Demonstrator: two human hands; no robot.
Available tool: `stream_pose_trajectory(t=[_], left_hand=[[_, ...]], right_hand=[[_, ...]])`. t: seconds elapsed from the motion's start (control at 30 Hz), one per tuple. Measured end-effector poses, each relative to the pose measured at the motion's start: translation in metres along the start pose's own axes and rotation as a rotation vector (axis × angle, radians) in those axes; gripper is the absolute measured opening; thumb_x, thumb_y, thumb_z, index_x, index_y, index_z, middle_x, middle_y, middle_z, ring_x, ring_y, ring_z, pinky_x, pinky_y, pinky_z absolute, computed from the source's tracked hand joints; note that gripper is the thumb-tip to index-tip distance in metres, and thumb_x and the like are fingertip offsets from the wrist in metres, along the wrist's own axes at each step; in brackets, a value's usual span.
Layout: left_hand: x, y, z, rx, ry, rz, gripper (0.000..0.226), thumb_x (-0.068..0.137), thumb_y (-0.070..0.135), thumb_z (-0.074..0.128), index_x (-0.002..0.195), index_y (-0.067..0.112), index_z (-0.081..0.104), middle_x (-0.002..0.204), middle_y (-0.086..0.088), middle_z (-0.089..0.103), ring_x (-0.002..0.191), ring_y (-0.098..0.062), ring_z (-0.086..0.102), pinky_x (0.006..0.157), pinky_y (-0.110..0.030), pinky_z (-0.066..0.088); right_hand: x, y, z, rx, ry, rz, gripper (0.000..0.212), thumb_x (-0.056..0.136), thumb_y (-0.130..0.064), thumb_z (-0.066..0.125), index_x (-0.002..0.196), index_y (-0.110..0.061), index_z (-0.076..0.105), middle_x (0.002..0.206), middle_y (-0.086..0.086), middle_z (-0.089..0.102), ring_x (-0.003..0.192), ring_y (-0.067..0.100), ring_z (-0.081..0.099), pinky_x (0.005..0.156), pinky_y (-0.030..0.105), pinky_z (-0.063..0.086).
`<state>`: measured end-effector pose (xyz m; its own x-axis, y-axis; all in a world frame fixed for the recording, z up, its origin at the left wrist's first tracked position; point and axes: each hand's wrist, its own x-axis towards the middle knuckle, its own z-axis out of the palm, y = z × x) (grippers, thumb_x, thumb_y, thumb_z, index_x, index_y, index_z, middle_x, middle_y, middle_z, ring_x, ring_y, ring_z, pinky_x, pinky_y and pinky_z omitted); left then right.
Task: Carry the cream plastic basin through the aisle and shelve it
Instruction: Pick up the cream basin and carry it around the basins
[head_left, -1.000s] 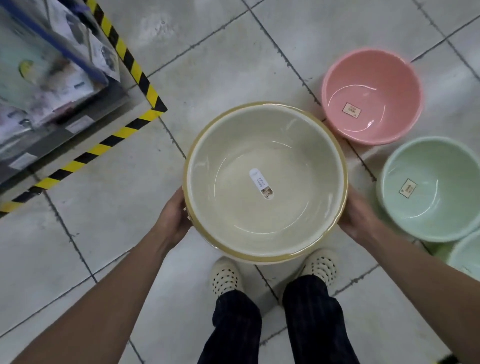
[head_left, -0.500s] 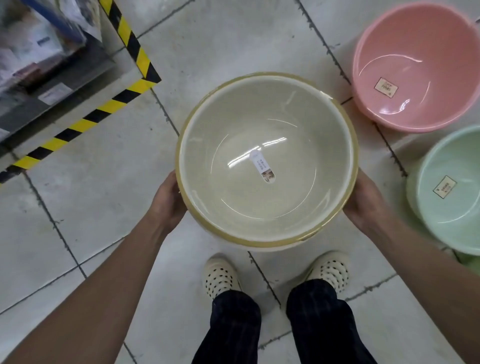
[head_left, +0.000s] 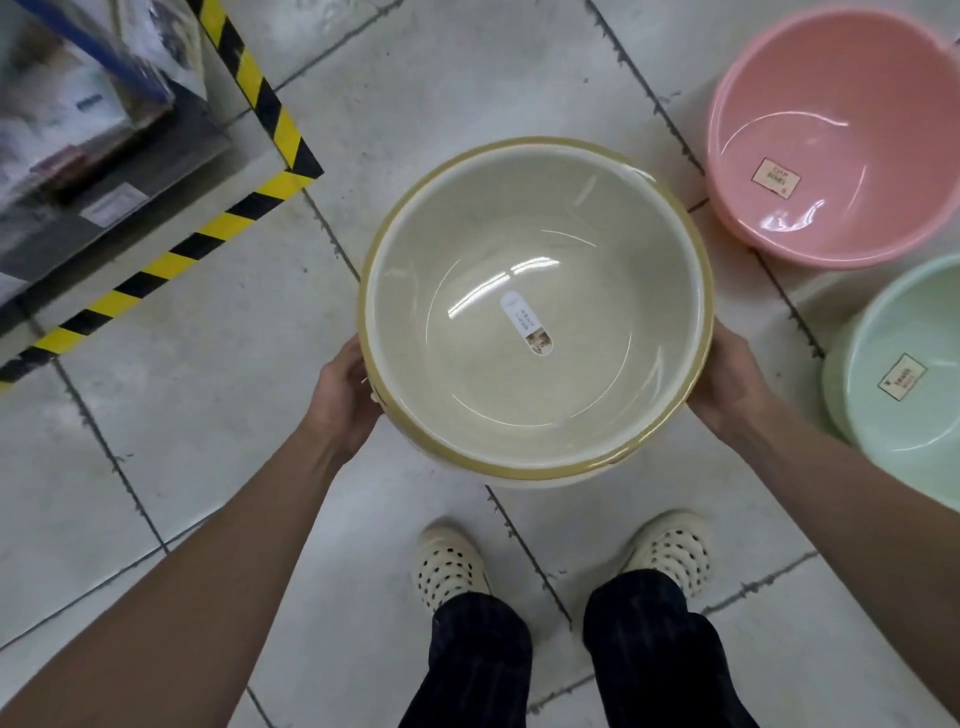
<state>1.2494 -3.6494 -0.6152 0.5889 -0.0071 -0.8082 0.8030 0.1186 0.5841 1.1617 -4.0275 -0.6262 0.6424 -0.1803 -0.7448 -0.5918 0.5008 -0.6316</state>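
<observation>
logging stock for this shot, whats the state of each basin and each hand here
cream basin: upright, empty, held above the floor between both hands
left hand: grips the cream basin's left side, fingers hidden under it
right hand: grips the cream basin's right side
pink basin: upright on the floor, empty
green basin: upright on the floor, empty, partly out of frame

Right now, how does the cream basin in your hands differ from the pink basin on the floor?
The cream basin is held above the floor by the left hand and right hand; the pink basin sits on the floor. The cream basin has a tan rim band; the pink basin is one colour. The cream basin carries a white oval sticker; the pink basin a tan square sticker. Both are round, empty, mouth up.
</observation>
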Motion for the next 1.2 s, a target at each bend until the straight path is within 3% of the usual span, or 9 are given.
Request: stream_pose_trajectory(t=[0.1,0.23,0.37,0.47,0.53,0.63,0.77,1.03,1.2], left_hand=[[0.008,-0.018,-0.001,-0.038,0.019,-0.019,0.036,0.080,0.033,0.069,0.110,0.013,0.075,0.097,-0.013,0.062,0.102,-0.038,0.045,0.087,-0.054,0.037],[0.014,-0.037,0.003,-0.029,0.037,-0.030,0.033,0.089,0.031,0.063,0.115,0.013,0.072,0.097,-0.013,0.062,0.104,-0.038,0.048,0.090,-0.054,0.035],[0.020,-0.051,0.009,-0.018,0.031,-0.007,0.026,0.098,0.029,0.054,0.107,0.015,0.073,0.099,-0.015,0.061,0.097,-0.037,0.057,0.087,-0.049,0.047],[0.024,-0.057,0.015,0.025,0.010,-0.024,0.044,0.104,0.025,0.045,0.075,0.025,0.078,0.081,-0.002,0.069,0.079,-0.027,0.064,0.076,-0.040,0.052],[0.027,-0.059,0.014,0.035,-0.026,-0.030,0.048,0.104,0.025,0.044,0.071,0.028,0.078,0.079,0.001,0.071,0.079,-0.025,0.064,0.077,-0.040,0.052],[0.032,-0.058,0.011,0.083,-0.067,-0.045,0.047,0.108,0.026,0.045,0.080,0.031,0.082,0.085,0.002,0.076,0.085,-0.024,0.068,0.085,-0.044,0.055],[0.039,-0.053,0.012,0.102,-0.033,-0.079,0.021,0.106,0.026,0.057,0.107,0.023,0.078,0.095,-0.001,0.079,0.089,-0.026,0.072,0.091,-0.048,0.058],[0.022,-0.027,0.025,0.152,-0.014,-0.055,0.019,0.103,0.023,0.063,0.111,0.014,0.077,0.096,-0.008,0.078,0.087,-0.030,0.073,0.089,-0.051,0.058],[-0.009,0.014,0.072,0.226,-0.033,-0.045,0.024,0.103,0.025,0.064,0.118,0.011,0.075,0.098,-0.010,0.077,0.087,-0.033,0.072,0.082,-0.048,0.060]], right_hand=[[0.007,0.015,-0.010,-0.005,-0.014,0.021,0.066,0.061,-0.059,0.086,0.110,-0.018,0.069,0.095,0.018,0.045,0.099,0.038,0.035,0.087,0.051,0.033],[0.011,0.034,-0.022,-0.032,0.031,0.042,0.073,0.055,-0.062,0.084,0.110,-0.017,0.065,0.097,0.019,0.042,0.099,0.034,0.040,0.090,0.049,0.037],[0.009,0.041,-0.019,-0.054,0.029,0.031,0.026,0.092,-0.049,0.067,0.091,-0.025,0.077,0.090,0.015,0.062,0.096,0.036,0.054,0.093,0.048,0.046],[0.013,0.047,-0.019,-0.095,0.007,0.017,0.032,0.107,-0.044,0.049,0.117,-0.031,0.077,0.107,-0.002,0.078,0.100,0.019,0.073,0.092,0.040,0.059],[0.016,0.050,-0.017,-0.094,0.007,0.024,0.036,0.108,-0.045,0.047,0.128,-0.028,0.072,0.113,-0.003,0.078,0.104,0.019,0.073,0.093,0.042,0.058],[0.017,0.057,-0.016,-0.089,0.001,0.022,0.033,0.108,-0.041,0.048,0.126,-0.025,0.070,0.108,-0.002,0.077,0.099,0.021,0.071,0.090,0.044,0.058],[0.018,0.064,-0.014,-0.034,0.032,0.017,0.030,0.107,-0.037,0.051,0.124,-0.021,0.069,0.099,-0.004,0.077,0.089,0.018,0.073,0.079,0.038,0.061],[-0.003,0.050,-0.026,0.112,0.195,0.114,0.012,0.101,-0.031,0.065,0.100,-0.023,0.075,0.077,-0.004,0.077,0.066,0.015,0.075,0.058,0.030,0.063],[-0.040,-0.006,-0.044,0.151,0.255,0.111,0.020,0.099,-0.035,0.068,0.107,-0.019,0.076,0.088,0.002,0.079,0.075,0.021,0.075,0.065,0.036,0.064]])
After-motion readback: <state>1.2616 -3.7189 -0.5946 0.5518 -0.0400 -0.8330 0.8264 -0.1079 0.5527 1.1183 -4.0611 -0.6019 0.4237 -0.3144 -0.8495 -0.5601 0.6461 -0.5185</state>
